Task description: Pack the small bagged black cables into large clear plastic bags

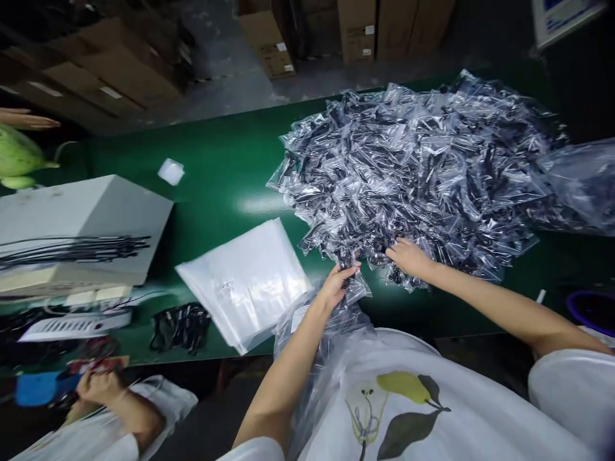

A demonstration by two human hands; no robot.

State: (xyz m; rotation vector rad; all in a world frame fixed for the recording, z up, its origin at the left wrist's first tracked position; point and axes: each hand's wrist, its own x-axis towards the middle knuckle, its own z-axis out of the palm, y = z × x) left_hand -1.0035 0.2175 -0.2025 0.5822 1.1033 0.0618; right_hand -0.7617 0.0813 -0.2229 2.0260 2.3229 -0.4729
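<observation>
A wide heap of small clear plastic bags (413,160), with black items that look like cables inside, lies on the green table (216,153). At the heap's near edge, my left hand (337,283) is closed around a small clear bag (355,288) with something black in it. To the right of it, my right hand (409,257) reaches into the same edge, its fingers bent onto another small bag (394,275). A large clear plastic sack (300,320) hangs at the table edge against my body, partly under my left forearm.
A stack of flat clear bags (250,282) lies left of my left arm. Farther left are a bundle of black cables (180,328), a grey machine (120,205) and a co-worker's hands (100,387). Cardboard boxes (269,38) stand beyond the table.
</observation>
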